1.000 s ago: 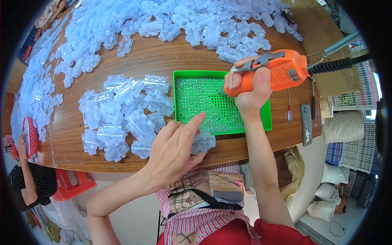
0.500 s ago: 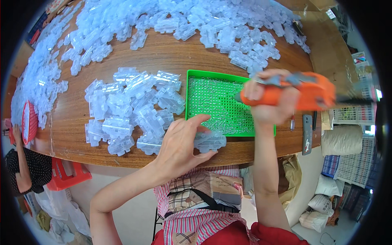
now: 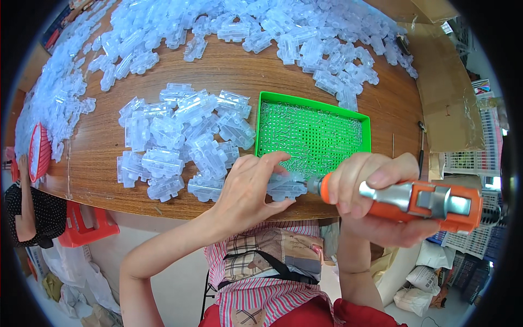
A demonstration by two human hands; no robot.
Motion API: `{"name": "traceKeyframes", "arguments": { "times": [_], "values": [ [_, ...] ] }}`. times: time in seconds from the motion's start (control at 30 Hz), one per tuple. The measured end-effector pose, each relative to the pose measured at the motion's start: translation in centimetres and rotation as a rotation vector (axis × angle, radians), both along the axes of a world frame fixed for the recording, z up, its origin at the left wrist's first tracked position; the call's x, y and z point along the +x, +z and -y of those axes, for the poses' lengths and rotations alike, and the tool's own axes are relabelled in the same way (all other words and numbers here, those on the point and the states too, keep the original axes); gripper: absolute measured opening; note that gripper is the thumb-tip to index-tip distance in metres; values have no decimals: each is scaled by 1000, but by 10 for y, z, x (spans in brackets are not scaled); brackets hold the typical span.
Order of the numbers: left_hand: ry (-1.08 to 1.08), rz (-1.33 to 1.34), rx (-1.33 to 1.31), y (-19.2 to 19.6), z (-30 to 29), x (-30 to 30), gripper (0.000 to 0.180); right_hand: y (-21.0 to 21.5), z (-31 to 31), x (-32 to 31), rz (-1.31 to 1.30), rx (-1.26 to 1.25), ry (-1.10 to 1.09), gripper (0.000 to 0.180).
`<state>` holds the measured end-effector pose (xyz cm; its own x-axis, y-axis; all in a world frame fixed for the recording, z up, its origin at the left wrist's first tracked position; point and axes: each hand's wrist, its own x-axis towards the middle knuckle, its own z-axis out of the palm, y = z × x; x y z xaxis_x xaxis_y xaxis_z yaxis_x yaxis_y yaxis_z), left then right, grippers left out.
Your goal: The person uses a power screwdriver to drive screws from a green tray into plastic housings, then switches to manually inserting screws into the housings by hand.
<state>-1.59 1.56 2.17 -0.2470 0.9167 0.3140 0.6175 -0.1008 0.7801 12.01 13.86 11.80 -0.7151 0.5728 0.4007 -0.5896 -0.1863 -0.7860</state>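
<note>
My left hand pinches a clear plastic part at the table's near edge, thumb below it and fingers above. My right hand is wrapped round an orange electric screwdriver, held nearly level with its tip pointing left. That tip meets the right end of the clear part, or comes very close to it; the exact contact is too small to tell. Just beyond lies a green perforated tray with many small silver screws scattered in it. A loose pile of similar clear parts lies left of the tray.
A large heap of clear parts covers the far side of the wooden table. At far left stand a red basket and another person's arm. A red stool is below. Cardboard borders the right side.
My right hand has brought the screwdriver down from above the tray's right side to the clear part's right end. My left hand keeps its hold; the view has shifted slightly.
</note>
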Motion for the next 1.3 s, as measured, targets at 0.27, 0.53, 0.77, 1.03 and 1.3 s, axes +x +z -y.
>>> {"name": "traceKeyframes", "arguments": {
  "times": [0.27, 0.53, 0.77, 1.03, 1.3],
  "values": [
    [22, -1, 86, 1, -3, 1, 71, -13, 4, -9, 52, 101, 14, 24],
    [33, 17, 111, -2, -4, 0, 67, -17, 3, -18, 80, 276, 11, 68],
    [-20, 63, -40, 12, -6, -5, 69, -4, -19, -19, 16, 238, -90, 77],
    [32, 373, -267, 56, -52, -29, 51, -11, -60, -25, 31, 125, -419, 76],
    [-330, -1, -284, 45, -77, -20, 63, -17, -63, -32, 83, 162, -501, 75]
  ]
}}
